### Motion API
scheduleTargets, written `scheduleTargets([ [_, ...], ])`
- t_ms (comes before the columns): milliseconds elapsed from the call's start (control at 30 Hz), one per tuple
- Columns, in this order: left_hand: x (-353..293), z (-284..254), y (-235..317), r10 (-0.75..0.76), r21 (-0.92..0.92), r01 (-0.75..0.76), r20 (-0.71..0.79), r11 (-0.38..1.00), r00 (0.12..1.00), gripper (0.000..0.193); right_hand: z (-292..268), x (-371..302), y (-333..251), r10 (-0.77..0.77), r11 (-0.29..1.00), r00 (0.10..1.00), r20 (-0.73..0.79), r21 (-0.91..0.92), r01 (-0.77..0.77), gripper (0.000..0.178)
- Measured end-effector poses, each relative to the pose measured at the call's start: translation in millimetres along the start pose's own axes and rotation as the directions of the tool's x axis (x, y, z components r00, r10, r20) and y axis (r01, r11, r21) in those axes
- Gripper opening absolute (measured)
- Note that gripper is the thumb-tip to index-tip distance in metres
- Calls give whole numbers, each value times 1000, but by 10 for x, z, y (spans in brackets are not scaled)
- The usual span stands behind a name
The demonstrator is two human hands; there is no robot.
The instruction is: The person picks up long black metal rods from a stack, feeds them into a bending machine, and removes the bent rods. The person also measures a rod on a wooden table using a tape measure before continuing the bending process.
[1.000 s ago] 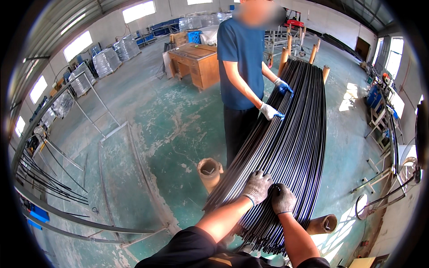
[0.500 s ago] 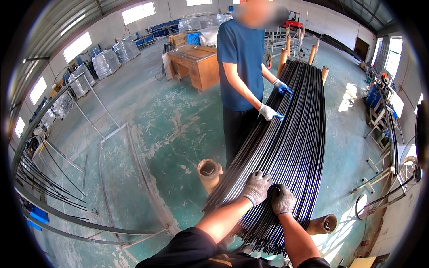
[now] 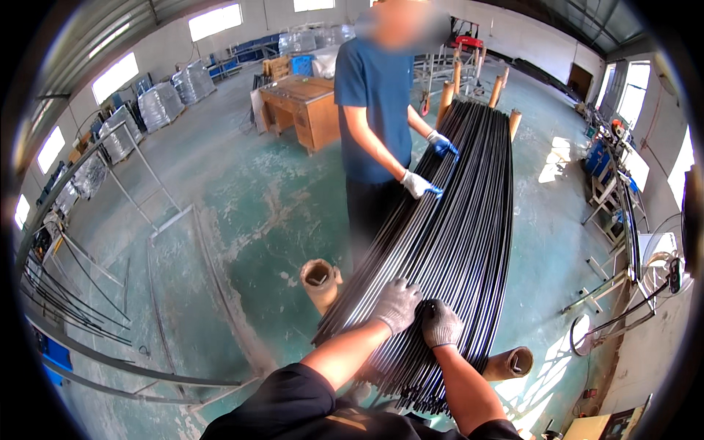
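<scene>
At six o'clock, the left hand (image 3: 397, 304) and right hand (image 3: 441, 323), grey-gloved, lie in a loose grip on the bundle of long black metal rods (image 3: 455, 220), resting across brown cardboard tube supports (image 3: 320, 279); a co-worker's white-gloved hand (image 3: 418, 183) steadies it at twelve.

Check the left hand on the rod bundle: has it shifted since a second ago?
No. The left hand rests on the same near-end spot of the rods, just right of the cardboard tube, beside the right hand, as before.
</scene>
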State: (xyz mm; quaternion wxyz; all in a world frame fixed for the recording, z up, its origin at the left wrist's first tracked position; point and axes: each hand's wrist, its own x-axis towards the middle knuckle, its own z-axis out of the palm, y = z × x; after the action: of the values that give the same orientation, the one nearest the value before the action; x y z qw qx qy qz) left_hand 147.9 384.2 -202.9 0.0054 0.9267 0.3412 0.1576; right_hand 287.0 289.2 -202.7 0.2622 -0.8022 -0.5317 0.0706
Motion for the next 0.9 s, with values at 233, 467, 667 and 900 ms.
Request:
scheduleTargets([
  [233,11,15,-30,-18,1,18,21,1000,1000,19,-13,18,-40,-27,1000,1000,-9,-2,27,20],
  [467,-13,13,11,-20,1,20,4,1000,1000,19,21,27,20,5,1000,1000,14,-3,-5,21],
  [667,-69,57,-63,-3,88,-5,84,996,996,24,-1760,389,382,344,113,906,-245,969,219,32],
  [900,74,17,183,31,60,-43,194,997,981,26,-2754,-516,-119,-216,771,775,-594,383,508,16],
])
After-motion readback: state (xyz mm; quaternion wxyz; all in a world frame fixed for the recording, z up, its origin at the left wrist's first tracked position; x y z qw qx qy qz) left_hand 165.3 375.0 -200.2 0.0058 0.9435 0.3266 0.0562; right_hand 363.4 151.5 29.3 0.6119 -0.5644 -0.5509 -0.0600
